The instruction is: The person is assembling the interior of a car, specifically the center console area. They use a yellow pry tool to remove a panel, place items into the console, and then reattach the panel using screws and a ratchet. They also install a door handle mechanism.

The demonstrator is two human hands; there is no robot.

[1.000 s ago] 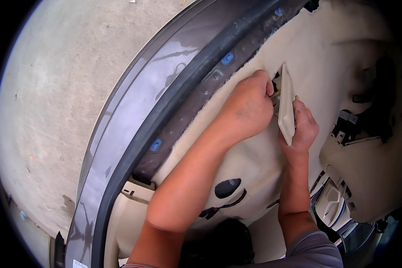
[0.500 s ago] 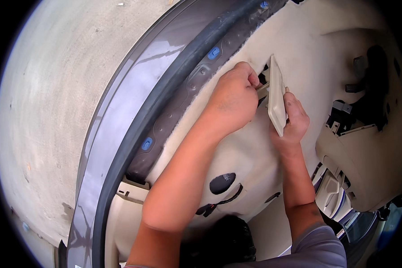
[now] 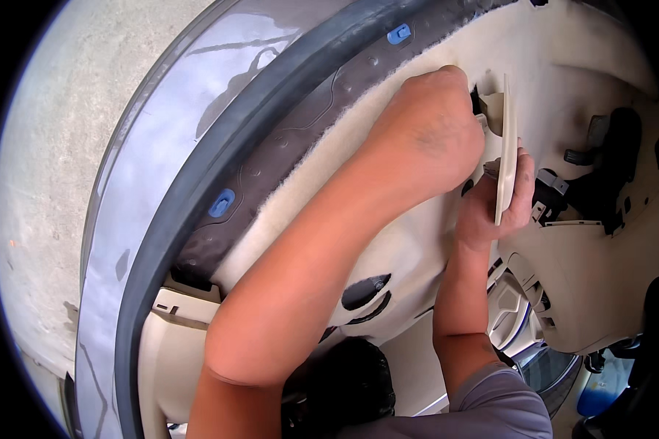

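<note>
A beige plastic trim panel (image 3: 504, 150), seen almost edge-on, stands up from the cream carpet. My right hand (image 3: 496, 201) grips its near end, with the thumb on one side and fingers on the other. Beside the panel's far half, my left hand (image 3: 443, 128) is curled into a fist over the carpet. Its fingertips are turned away, so what they pinch is hidden. Between the fist and the panel shows a pale curved piece (image 3: 493, 113), next to a dark gap in the carpet.
The cream carpet (image 3: 395, 252) lines the car floor and has an oval hole. Along its left run a metal sill with blue clips (image 3: 221, 203) and a black rubber seal (image 3: 198, 172). Black pedals (image 3: 586, 155) and a beige dashboard (image 3: 586, 293) lie at the right.
My view has shifted, and both hands and the panel now appear farther right. The panel has turned more edge-on, and my left fist now hides its fingertips.
</note>
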